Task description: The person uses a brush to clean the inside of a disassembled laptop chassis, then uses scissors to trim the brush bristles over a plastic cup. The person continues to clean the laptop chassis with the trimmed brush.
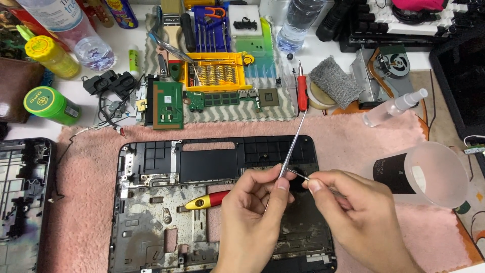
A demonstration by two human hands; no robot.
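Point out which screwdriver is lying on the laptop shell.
The yellow-and-red-handled screwdriver lies flat on the laptop shell, left of the left hand. The red-handled screwdriver rests tilted, its handle on the striped mat.

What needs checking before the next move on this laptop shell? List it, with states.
1. Left hand grips the long screwdriver: ok.
2. Right hand pinches the thin metal tool: ok.
3. Tool tips on their target: cannot tell, fingers hide them.
4. Black laptop shell lies flat on the pink towel: ok.
5. Red and yellow screwdriver lies loose on the shell: not ok.
6. Tipped plastic cup close beside the right hand: not ok.
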